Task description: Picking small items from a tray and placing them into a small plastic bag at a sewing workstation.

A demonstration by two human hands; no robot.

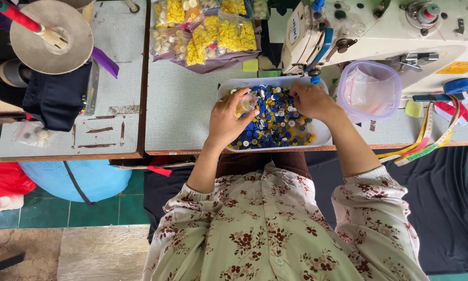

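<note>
Clear plastic bags of buttons [205, 31] lie in a heap at the far edge of the table, most holding yellow buttons, some cream ones. A small clear bag [246, 102] is pinched in the left hand [229, 122] over the white tray [322, 132]. More clear bags with red zip strips [367, 91] sit crumpled in a round tub [395, 83] on the right. On the sewing machine [380, 31] there is an oval white label [294, 28] at its left end and a yellow rectangular sticker [459, 67] on its right side.

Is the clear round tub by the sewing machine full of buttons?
No, the clear round plastic tub holds only small clear bags, no buttons.
</note>
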